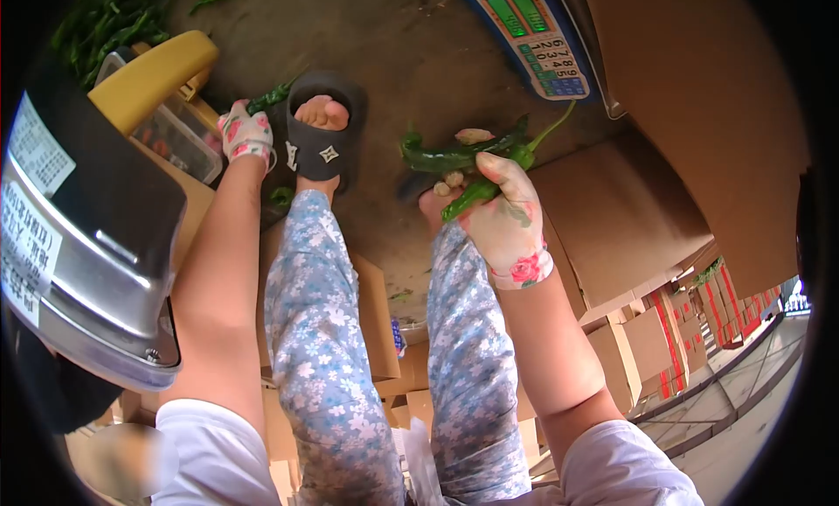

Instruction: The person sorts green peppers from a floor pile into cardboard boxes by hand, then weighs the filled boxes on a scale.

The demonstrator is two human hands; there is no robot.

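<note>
Green peppers are in both gloved hands. My right hand (pixel 509 213), in a white floral glove, has its thumb and fingers closed round a bright green pepper (pixel 474 197) whose long stem points up and right. Just beyond it are darker green peppers (pixel 437 159) and a few small pale round pieces (pixel 449 183). At the left, my left hand (pixel 246 137), in a matching glove, is closed at the lower end of a dark green pepper (pixel 271 98), beside the sandal.
A digital scale (pixel 533 38) with green displays stands at the top right. Cardboard boxes (pixel 620 218) line the right side. A yellow handle (pixel 157 69), a clear plastic bin (pixel 179 139) and a metallic machine (pixel 87 244) are at the left. More peppers (pixel 105 30) lie top left. A black sandal (pixel 325 126) is between.
</note>
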